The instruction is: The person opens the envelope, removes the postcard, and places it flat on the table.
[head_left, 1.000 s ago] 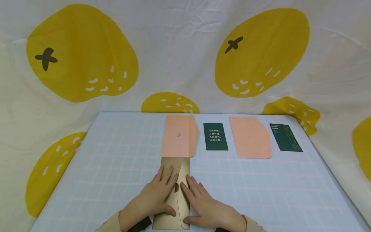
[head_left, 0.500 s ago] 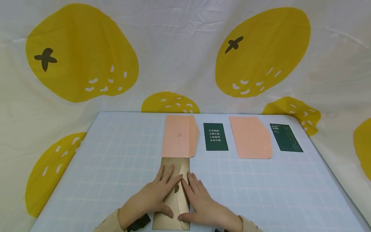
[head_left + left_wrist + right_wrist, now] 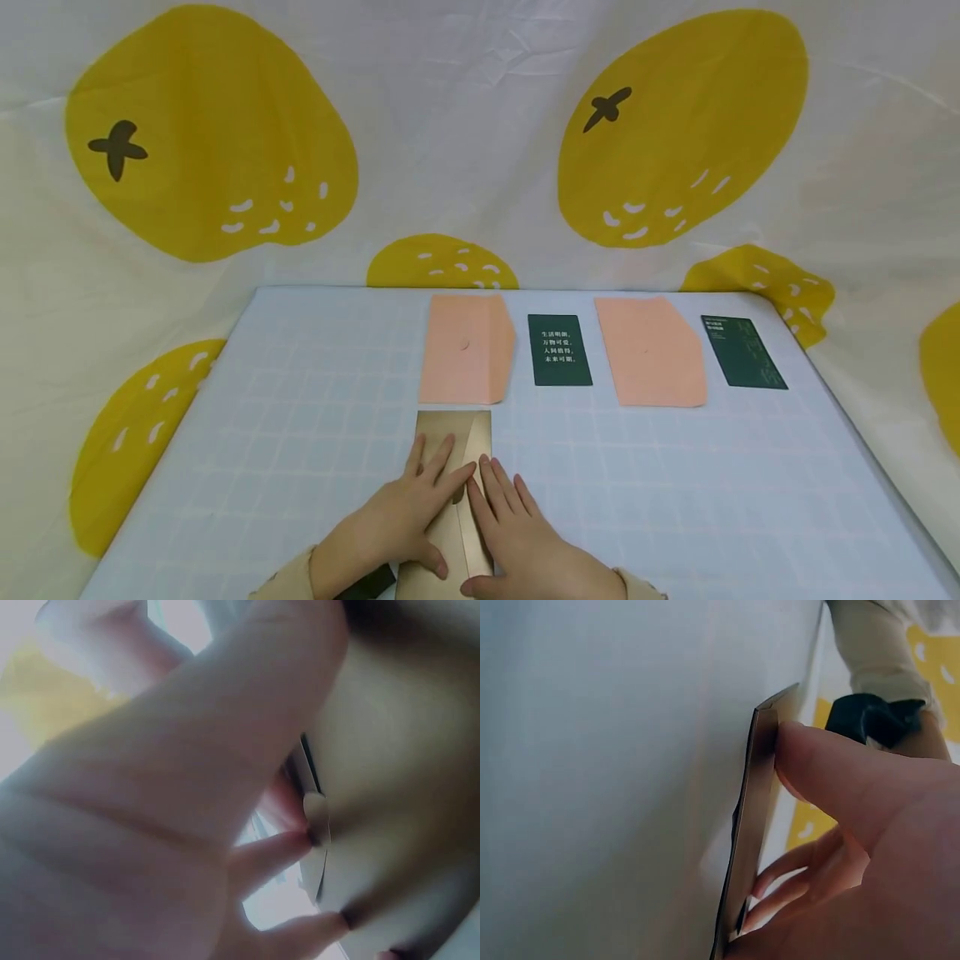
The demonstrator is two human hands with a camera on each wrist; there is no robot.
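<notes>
A long gold-brown envelope (image 3: 444, 423) lies lengthwise at the near middle of the table, its flap folded over along the right side. My left hand (image 3: 397, 517) rests spread on its left half. My right hand (image 3: 528, 537) presses the flap with straight fingers, the thumb lower down near the flap's edge. Both index fingertips almost meet near the flap's edge. In the left wrist view, fingertips touch the envelope (image 3: 405, 742) beside its half-round cutout. The right wrist view shows the envelope's folded edge (image 3: 754, 802) from the side, with the thumb on it.
Beyond the gold-brown envelope lies a pink envelope (image 3: 459, 371) with its flap to the right. Farther right along the back are a green card (image 3: 560, 373), another pink envelope (image 3: 652, 367) and a second green card (image 3: 750, 362). A fruit-print cloth (image 3: 465, 125) hangs behind the table (image 3: 285, 433).
The gold-brown envelope has shifted slightly toward me, leaving a thin gap to the pink one. My hands have moved a little with it, and my right hand has slid left onto the flap.
</notes>
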